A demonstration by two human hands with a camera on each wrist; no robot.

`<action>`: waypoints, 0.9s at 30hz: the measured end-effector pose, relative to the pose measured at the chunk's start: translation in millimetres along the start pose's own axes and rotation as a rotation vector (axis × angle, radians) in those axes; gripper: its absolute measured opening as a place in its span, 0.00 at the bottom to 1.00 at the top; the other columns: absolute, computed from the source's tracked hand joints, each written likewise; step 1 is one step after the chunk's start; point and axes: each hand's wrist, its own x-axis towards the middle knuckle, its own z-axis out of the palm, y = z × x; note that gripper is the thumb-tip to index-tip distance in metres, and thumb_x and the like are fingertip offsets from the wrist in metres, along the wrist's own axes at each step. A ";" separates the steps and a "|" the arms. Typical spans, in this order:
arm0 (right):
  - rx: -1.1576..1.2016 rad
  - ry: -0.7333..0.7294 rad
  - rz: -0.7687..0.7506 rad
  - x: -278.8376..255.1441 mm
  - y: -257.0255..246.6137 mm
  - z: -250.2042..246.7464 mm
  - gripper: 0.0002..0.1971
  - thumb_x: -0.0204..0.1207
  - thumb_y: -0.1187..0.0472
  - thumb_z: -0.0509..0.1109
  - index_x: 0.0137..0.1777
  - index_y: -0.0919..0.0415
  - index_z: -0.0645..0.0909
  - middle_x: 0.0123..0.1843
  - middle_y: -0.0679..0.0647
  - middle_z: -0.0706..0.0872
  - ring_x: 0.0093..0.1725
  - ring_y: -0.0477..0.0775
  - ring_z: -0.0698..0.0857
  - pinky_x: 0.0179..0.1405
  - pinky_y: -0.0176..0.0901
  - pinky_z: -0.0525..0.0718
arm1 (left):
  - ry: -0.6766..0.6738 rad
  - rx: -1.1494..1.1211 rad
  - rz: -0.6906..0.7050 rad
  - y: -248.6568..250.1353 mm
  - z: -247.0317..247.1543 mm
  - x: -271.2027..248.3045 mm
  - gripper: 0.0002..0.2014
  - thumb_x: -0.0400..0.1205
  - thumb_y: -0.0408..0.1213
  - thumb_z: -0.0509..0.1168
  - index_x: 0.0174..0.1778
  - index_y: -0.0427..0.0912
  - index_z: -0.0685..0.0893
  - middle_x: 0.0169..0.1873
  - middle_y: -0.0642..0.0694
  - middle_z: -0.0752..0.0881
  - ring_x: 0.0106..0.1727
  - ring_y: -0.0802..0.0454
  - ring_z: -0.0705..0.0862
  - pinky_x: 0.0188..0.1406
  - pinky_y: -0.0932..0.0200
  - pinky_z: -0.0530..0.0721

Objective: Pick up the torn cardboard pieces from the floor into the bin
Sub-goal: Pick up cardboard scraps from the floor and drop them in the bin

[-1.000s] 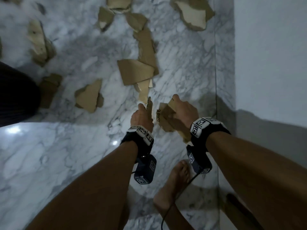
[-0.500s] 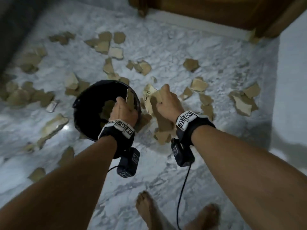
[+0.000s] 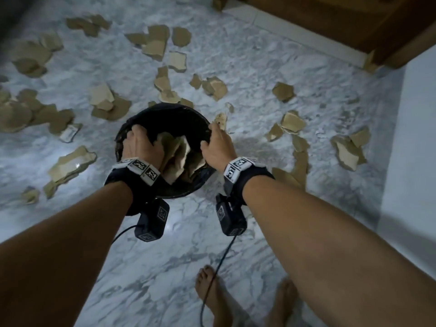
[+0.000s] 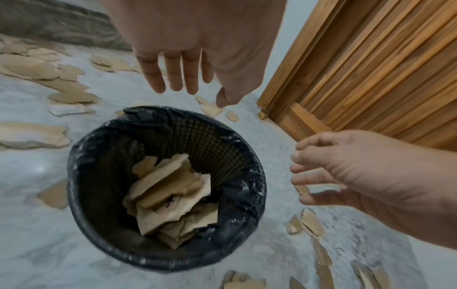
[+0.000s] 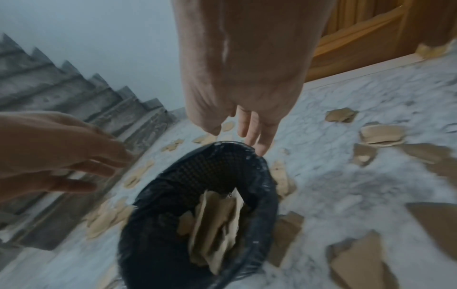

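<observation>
A black mesh bin [image 3: 132, 125] with a dark liner stands on the marble floor, and several torn cardboard pieces [image 3: 178, 156] lie inside it. My left hand [image 3: 141, 138] hovers over the bin's left side with straight fingers and holds nothing. My right hand [image 3: 212, 138] hangs relaxed and empty by the right rim. The left wrist view looks down past the left hand [image 4: 188, 86] into the bin [image 4: 247, 195] at the pile of pieces [image 4: 170, 197]. In the right wrist view the right hand [image 5: 245, 133] hangs over the bin's rim [image 5: 262, 195]. Many more loose pieces [image 3: 217, 87] lie scattered on the floor.
A wooden door and frame [image 3: 330, 20] close off the far right, and a white wall [image 3: 415, 138] runs along the right. Grey stairs [image 5: 74, 88] rise on the left. My bare feet [image 3: 212, 293] stand near the bin, with a cable trailing beside them.
Both hands carried cardboard pieces from the floor to the bin and let them go. The pieces now lie in the bin and the fingers have spread out.
</observation>
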 end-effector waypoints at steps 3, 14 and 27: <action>-0.109 0.041 0.096 -1.9 52.2 -27.9 0.21 0.82 0.58 0.63 0.73 0.58 0.67 0.69 0.60 0.76 0.62 0.65 0.80 0.54 0.55 0.82 | -0.067 0.013 -0.008 14.4 21.1 -13.5 0.18 0.78 0.41 0.63 0.61 0.37 0.74 0.62 0.34 0.78 0.64 0.32 0.77 0.57 0.41 0.77; -0.276 -0.005 0.382 7.0 276.2 -104.9 0.24 0.78 0.52 0.69 0.72 0.58 0.71 0.72 0.61 0.72 0.67 0.66 0.77 0.60 0.53 0.77 | -0.299 0.084 0.184 77.2 196.9 -51.4 0.14 0.80 0.39 0.62 0.60 0.39 0.79 0.58 0.37 0.80 0.60 0.35 0.79 0.53 0.46 0.79; -0.127 -0.060 0.611 69.9 483.1 -38.7 0.60 0.64 0.44 0.82 0.84 0.54 0.42 0.81 0.69 0.51 0.77 0.75 0.63 0.72 0.61 0.69 | -0.591 0.325 0.068 51.1 432.2 -30.8 0.46 0.73 0.46 0.72 0.83 0.48 0.53 0.82 0.41 0.53 0.83 0.38 0.51 0.76 0.33 0.64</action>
